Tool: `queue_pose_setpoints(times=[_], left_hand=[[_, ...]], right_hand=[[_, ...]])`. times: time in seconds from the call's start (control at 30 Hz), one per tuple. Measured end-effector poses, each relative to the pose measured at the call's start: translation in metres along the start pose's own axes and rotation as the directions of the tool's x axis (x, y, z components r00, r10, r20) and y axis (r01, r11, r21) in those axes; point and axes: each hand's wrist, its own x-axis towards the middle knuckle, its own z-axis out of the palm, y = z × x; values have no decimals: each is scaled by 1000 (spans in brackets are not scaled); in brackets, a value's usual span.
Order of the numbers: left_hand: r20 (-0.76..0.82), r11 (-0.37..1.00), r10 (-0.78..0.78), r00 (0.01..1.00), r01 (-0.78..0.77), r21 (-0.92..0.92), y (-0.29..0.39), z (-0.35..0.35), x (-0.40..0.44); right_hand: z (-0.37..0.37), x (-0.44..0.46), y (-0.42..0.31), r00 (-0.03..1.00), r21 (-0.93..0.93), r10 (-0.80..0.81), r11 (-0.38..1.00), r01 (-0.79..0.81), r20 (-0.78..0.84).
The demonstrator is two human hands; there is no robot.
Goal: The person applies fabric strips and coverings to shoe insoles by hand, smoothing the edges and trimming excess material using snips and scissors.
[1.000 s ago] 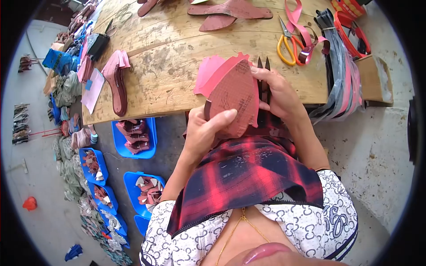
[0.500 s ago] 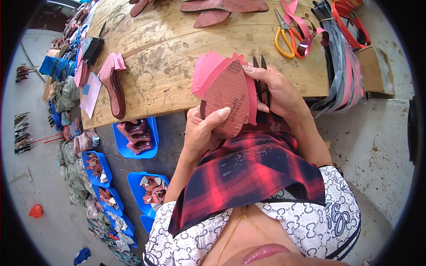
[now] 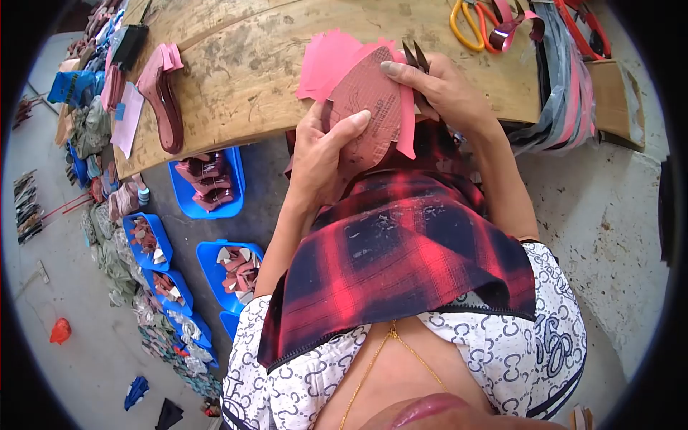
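My left hand [image 3: 320,143] is closed on a shoe insole [image 3: 369,100], thumb flat on its printed, grid-patterned face. Bright pink sheet material [image 3: 326,63] with ragged edges spreads behind the insole and past both its sides. At the insole's right edge, my right hand [image 3: 451,89] has its thumb near the tip, pressed against the edge. Between that hand's fingers sit black, pointed thread snips [image 3: 416,57], blades up and slightly apart; their lower part is hidden by the fingers. Both hands are held at the table's front edge, above the plaid apron [image 3: 401,244].
On the wooden table [image 3: 236,86] lie a stack of insoles [image 3: 161,97] at left and orange-handled scissors [image 3: 469,25] at back right. Blue bins [image 3: 208,204] of pieces stand on the floor at left. Bagged strips [image 3: 562,93] hang beside a cardboard box [image 3: 616,104] at right.
The view has shifted, so table and bins sit higher and slightly left. My right hand has turned and the snips tilt more to the left. Both hands still hold the insole.
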Motion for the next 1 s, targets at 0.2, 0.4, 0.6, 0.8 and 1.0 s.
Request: queue_pose_setpoints(times=[0.2,0.4,0.6,0.8,1.0], left_hand=[[-1,994,56,998,-55,96,-9,-11,3],[112,170,315,943,-172,970,-56,-63,-17],[-147,452,641,754,-216,865,-27,-113,-27],[-101,125,840,533,-10,992,72,-160,6],[-315,158,817,482,338,928,157,-238,39]], right_hand=[[14,7,20,999,149,-26,988,32,-46],[0,10,47,965,237,-129,954,183,-226],[-97,1,55,732,19,-245,943,332,-636],[-386,42,91,735,-159,102,948,-276,-670],[-343,73,82,621,-51,61,986,-160,-781]])
